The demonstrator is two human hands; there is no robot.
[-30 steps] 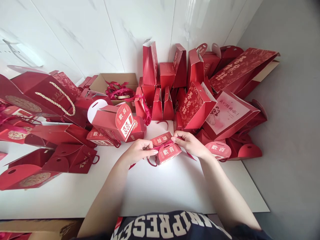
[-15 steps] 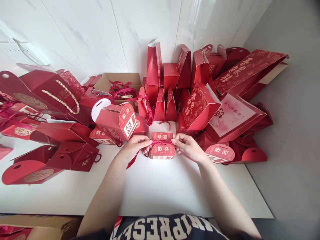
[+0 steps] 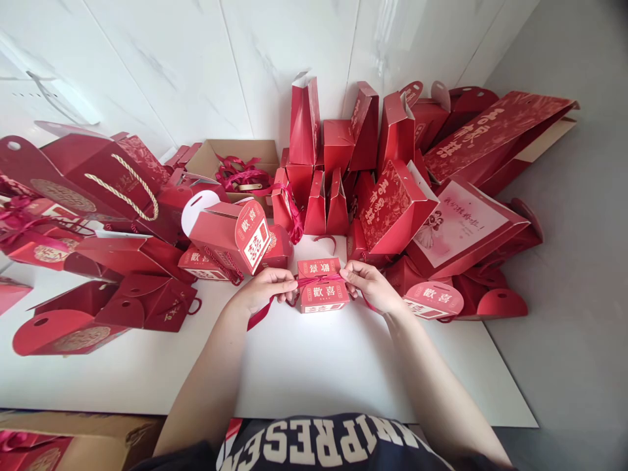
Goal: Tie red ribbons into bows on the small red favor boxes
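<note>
A small red gift box (image 3: 324, 296) with pale Chinese characters stands on the white table in front of me. A dark pink ribbon (image 3: 320, 280) crosses its top, with a knot or crossing near the middle. At the box's left side, my left hand (image 3: 265, 289) pinches one end of the ribbon, and a loose tail hangs below that hand. My right hand (image 3: 367, 285) pinches the other end at the right side. The ribbon looks taut between the two hands. Some fingertips are hidden behind the box's sides.
Red gift boxes (image 3: 230, 229) crowd the left, and taller red bags (image 3: 387, 209) stand along the back and right. A cardboard box (image 3: 199, 157) at the back holds loose ribbons. Another carton (image 3: 132, 432) sits below the table's (image 3: 294, 379) front left edge. A grey wall bounds the right.
The box has turned slightly and its top lies flatter under the ribbon. Both hands keep their pinch at the sides, and the view has shifted a little.
</note>
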